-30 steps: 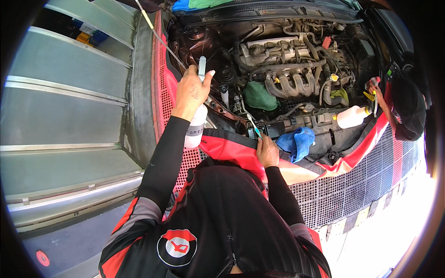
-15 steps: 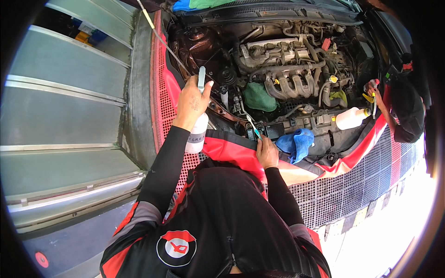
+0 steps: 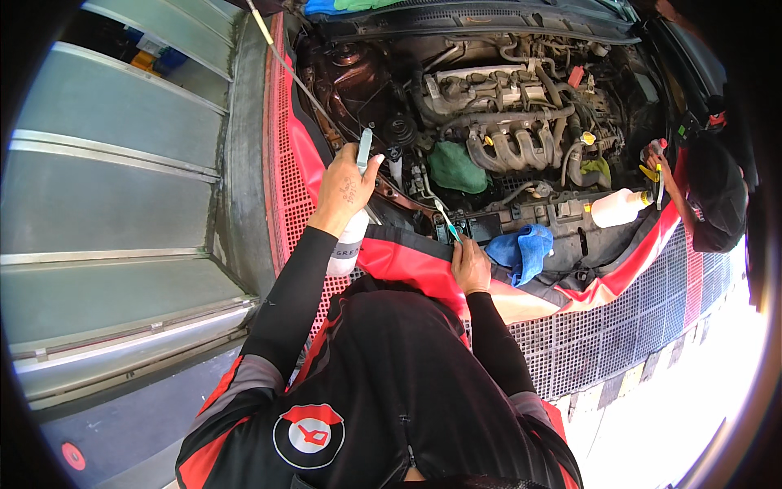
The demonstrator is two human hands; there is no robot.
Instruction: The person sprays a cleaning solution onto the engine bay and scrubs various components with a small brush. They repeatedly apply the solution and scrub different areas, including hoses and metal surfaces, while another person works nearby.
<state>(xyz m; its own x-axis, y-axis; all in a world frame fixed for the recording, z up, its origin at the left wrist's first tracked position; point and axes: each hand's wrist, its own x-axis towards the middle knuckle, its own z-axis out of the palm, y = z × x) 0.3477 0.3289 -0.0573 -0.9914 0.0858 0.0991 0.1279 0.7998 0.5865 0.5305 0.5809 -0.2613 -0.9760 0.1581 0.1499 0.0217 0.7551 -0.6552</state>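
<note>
My left hand [image 3: 345, 192] is closed around the neck of a white spray bottle [image 3: 346, 254] with a pale grey trigger head [image 3: 366, 150]. The bottle is upright, slightly tilted, beside the left front corner of the engine bay; a dark label band circles its lower part. My right hand [image 3: 472, 266] pinches the teal handle of a toothbrush [image 3: 453, 229], whose white head points away from me over the front edge of the bay. Right of this hand, a crumpled blue cloth [image 3: 523, 254] lies on the front edge.
A dirty engine [image 3: 497, 106] fills the open bay, with a green cloth [image 3: 459, 169] tucked in front. Red-and-black fender covers [image 3: 415, 265] drape the edges. At right, another person's hand [image 3: 666, 175] holds a spray bottle [image 3: 617, 209]. A hose [image 3: 281, 61] crosses the left side.
My left hand and its spray bottle have moved slightly down and to the right, the trigger head leaning further right. My right hand and the toothbrush have hardly shifted.
</note>
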